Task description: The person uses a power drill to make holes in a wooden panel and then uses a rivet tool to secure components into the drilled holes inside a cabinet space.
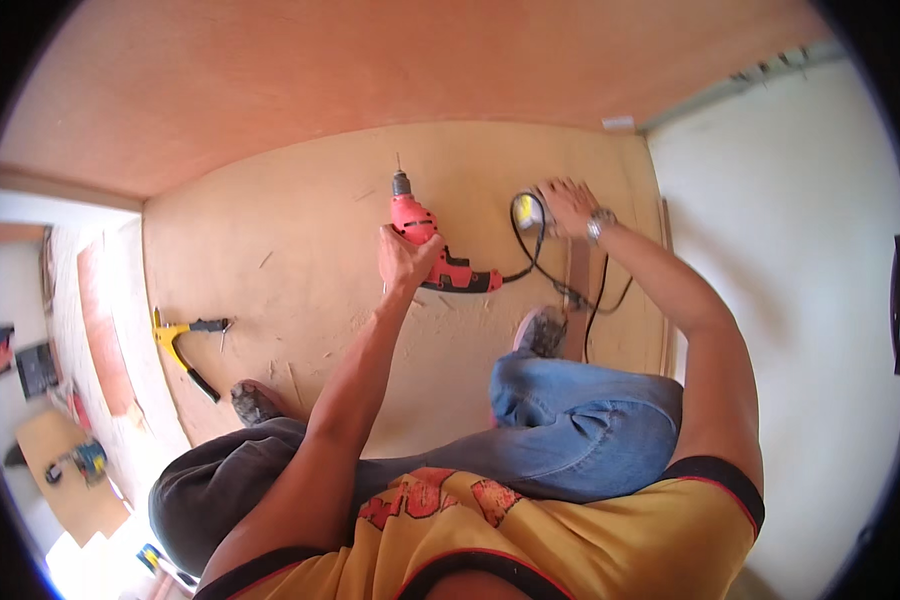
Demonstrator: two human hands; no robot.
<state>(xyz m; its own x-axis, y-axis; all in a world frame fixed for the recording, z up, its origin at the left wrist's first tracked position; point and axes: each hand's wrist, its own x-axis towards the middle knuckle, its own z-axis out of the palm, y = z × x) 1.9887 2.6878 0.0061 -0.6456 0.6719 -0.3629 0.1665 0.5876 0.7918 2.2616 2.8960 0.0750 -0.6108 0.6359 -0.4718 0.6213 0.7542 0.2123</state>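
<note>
My left hand [407, 258] is wrapped round the body of a red corded power drill [417, 222], which rests on or just above the wooden board. Its thin bit points away from me, toward the far panel. My right hand [568, 207], a metal watch on its wrist, has its fingers stretched out beside a small white and yellow container [528, 210]. Whether the hand touches that container cannot be made out. The drill's black cable [542, 265] loops round the container and trails back near my right foot.
A yellow hand tool with black handles [177, 345] lies left, near my left shoe [256, 402]. A reddish panel [410, 70] stands ahead and a white wall [780, 230] on the right. Past the left edge, a blue-green power tool [90, 462] sits on a lower board.
</note>
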